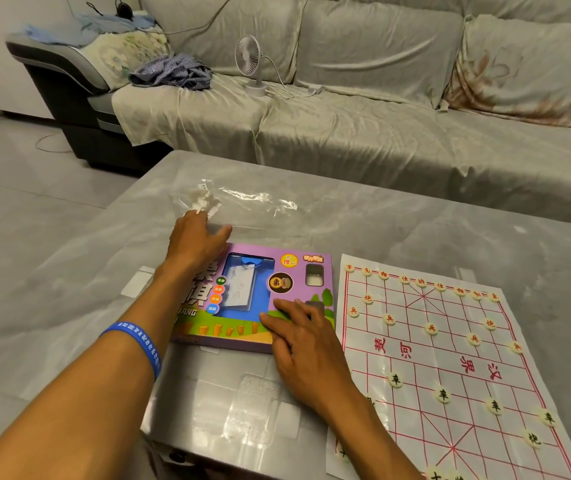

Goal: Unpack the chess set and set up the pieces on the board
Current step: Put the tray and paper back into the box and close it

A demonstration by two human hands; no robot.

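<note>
— Two hands are on the job, but which is nearer the box (pixel 242 299)?
— The right hand (pixel 299 336). Its fingers lie flat and spread on the box's lower right corner, pressing it to the surface (pixel 415 220). The left hand (pixel 196 242) is at the box's upper left edge, fingers pinching clear plastic wrap (pixel 249 209) that trails toward the upper middle of the frame, with a white crumpled bit (pixel 204 200) at its tip.
— And the box's long axis?
— Left to right across the frame, lying flat, window side up. The board (pixel 450 362) lies just right of it, edges near but apart.
— Is the board filled?
— Partly. Red pieces (pixel 431 329) fill the upper rows; black pieces (pixel 443 395) look scattered lower down, so I judge setup unfinished.
— Anything in the way?
— Only the wrap behind the box. A fan (pixel 251 64) stands on the sofa (pixel 381 126), well apart.
</note>
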